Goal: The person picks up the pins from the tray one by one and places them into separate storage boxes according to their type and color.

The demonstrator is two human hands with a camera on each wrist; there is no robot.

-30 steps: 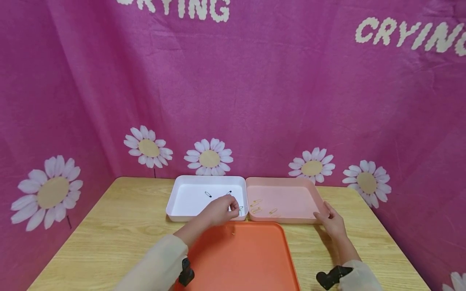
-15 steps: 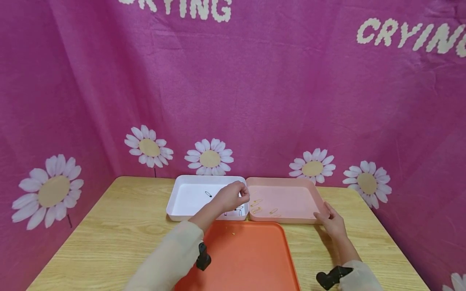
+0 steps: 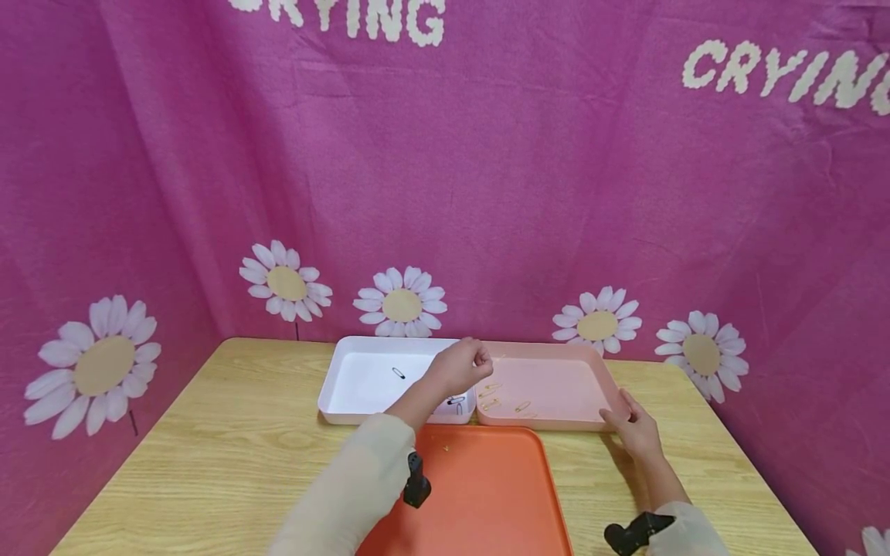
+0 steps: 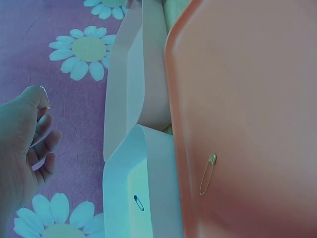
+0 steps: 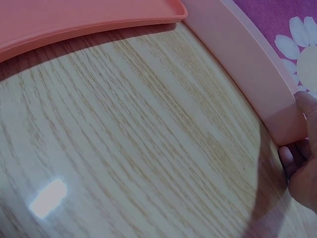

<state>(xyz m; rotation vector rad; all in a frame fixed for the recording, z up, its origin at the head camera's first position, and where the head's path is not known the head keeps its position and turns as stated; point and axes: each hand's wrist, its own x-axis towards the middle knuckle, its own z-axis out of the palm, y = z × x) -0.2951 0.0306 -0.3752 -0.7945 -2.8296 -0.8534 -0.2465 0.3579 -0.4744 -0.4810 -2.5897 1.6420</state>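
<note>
Between thumb and fingertip my left hand (image 3: 459, 367) pinches a gold safety pin (image 4: 47, 100). It hovers where the white tray (image 3: 348, 374) meets the pink tray (image 3: 556, 382). Several gold safety pins (image 3: 523, 406) lie at the pink tray's left side. Black safety pins (image 3: 399, 373) lie in the white one, some partly behind my left arm. My right hand (image 3: 638, 428) holds the pink tray's front right corner, thumb at the rim and fingers against the outer wall. A single gold safety pin (image 4: 208, 173) lies on the orange tray (image 3: 487, 494).
All three trays stand on a wooden table (image 3: 229, 448), the orange one in front of the other two. A purple cloth (image 3: 487, 193) with daisies hangs behind the table and along its sides. A black wrist camera (image 3: 417, 480) sits on each sleeve.
From low over the white tray, my left hand has risen and moved right to the pink tray's edge, the gold safety pin now visible in its fingers. My right hand stays in place.
</note>
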